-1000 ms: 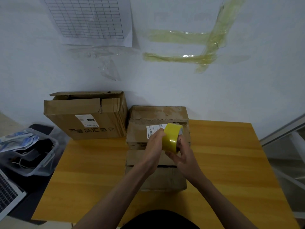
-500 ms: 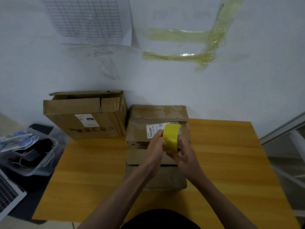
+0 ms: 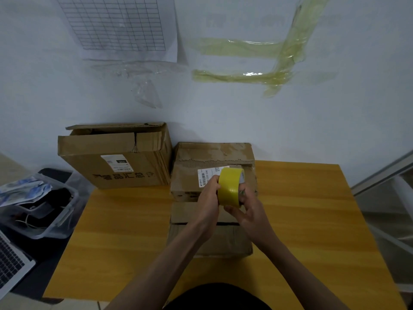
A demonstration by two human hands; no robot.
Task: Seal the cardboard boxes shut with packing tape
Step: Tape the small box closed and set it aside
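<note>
While held above the near box at frame centre, tape roll stands on edge, yellow outer band facing the camera, core axis running roughly 9-to-3 o'clock with the open core end turned toward 3 o'clock, slightly tipped toward 1 o'clock. Positioned in front of the middle box and partly covering its white shipping label.

Left hand at 9 o'clock of the roll: fingers curled together against the roll's left flank, thumb side pressed on the band; gripping. Individual fingertips hidden behind the roll, cannot tell how far they wrap.

Right hand at 4-5 o'clock of the roll: thumb lying under the lower edge of the band, index and middle fingers raised along the right face near the core, moderately spread; pinching the roll from that side. Whether a loose tape end sits between these fingers: cannot tell.

Near box flaps folded down, dark seam gap visible across the top at 6 o'clock of the hands. Middle box touching the near box at its 12 o'clock side. Larger box at 10 o'clock, top flap raised, printed side toward camera, just beside the middle box.

All three on a wooden table. Clear plastic bin at 8 o'clock off the table; laptop corner at 7 o'clock. Strips of yellowish tape on the wall at 12-1 o'clock, grid sheet at 11 o'clock.
</note>
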